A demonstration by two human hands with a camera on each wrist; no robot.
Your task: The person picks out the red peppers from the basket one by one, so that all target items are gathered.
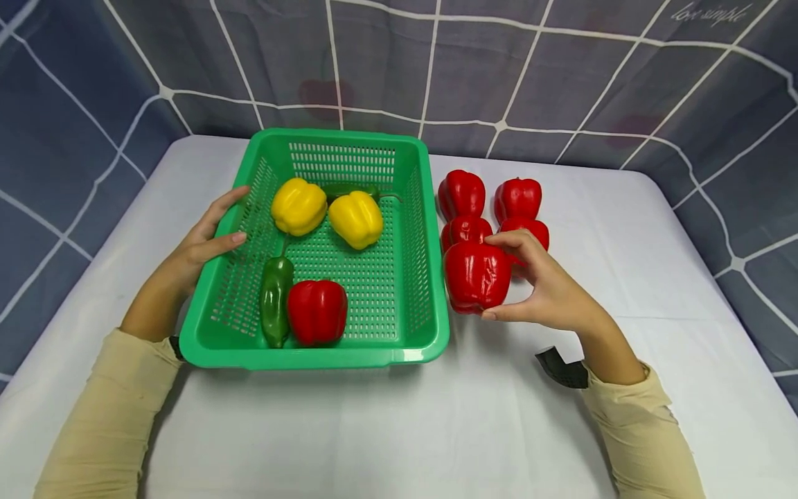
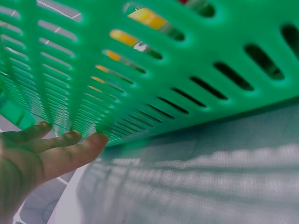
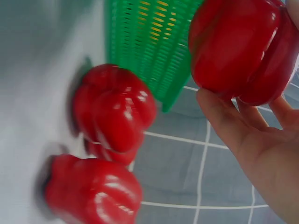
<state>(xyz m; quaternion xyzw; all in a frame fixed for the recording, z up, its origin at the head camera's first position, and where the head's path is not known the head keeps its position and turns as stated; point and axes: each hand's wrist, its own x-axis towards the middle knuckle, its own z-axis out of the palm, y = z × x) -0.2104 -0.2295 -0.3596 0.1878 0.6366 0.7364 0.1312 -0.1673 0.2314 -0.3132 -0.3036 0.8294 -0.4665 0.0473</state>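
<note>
In the head view my right hand (image 1: pixel 542 284) grips a red bell pepper (image 1: pixel 476 277) just outside the basket's right wall. The right wrist view shows that pepper (image 3: pixel 240 49) raised off the table, fingers and thumb around it. My left hand (image 1: pixel 199 246) rests on the left rim of a green plastic basket (image 1: pixel 439 326), thumb over the rim. From the left wrist view, the fingertips (image 2: pixel 96 140) touch the slotted outer wall. Inside the basket lie two yellow bell peppers (image 1: pixel 299 206), a red bell pepper (image 1: pixel 318 312) and two long green peppers (image 1: pixel 276 301).
Several more red bell peppers (image 1: pixel 461 194) stand in two rows on the white tablecloth (image 1: pixel 623 277), right of the basket. A grey checked cloth (image 1: pixel 386 62) hangs behind the table and along its sides. A black strap piece (image 1: pixel 564 369) sticks out at the right wrist.
</note>
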